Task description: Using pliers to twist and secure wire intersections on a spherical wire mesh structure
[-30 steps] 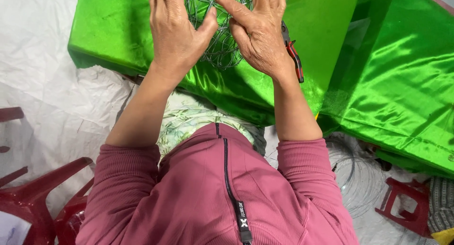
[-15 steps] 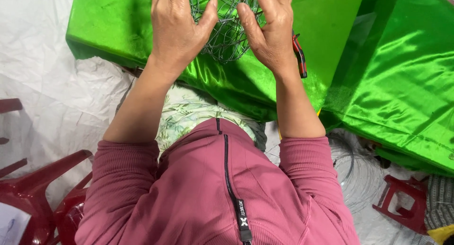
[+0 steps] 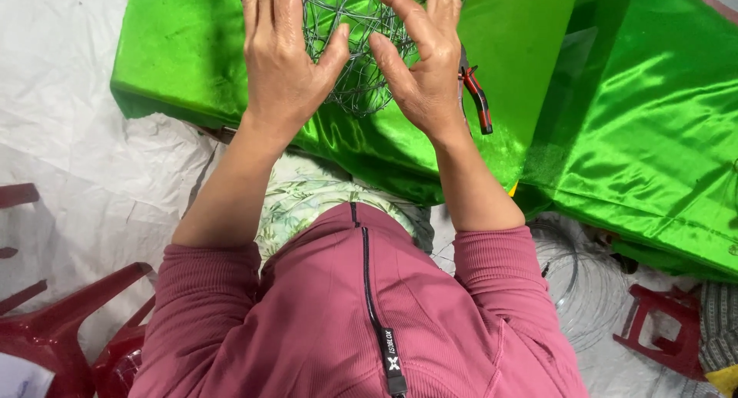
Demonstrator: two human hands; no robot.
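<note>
Dusty-pink ribbed zip-up top with pushed-up sleeves, black zipper, pale leaf-print cloth beneath

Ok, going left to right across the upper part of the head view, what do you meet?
White sheet → green satin-covered block → left hand → wire mesh ball → right hand → red-handled pliers → second green satin-covered piece.
</note>
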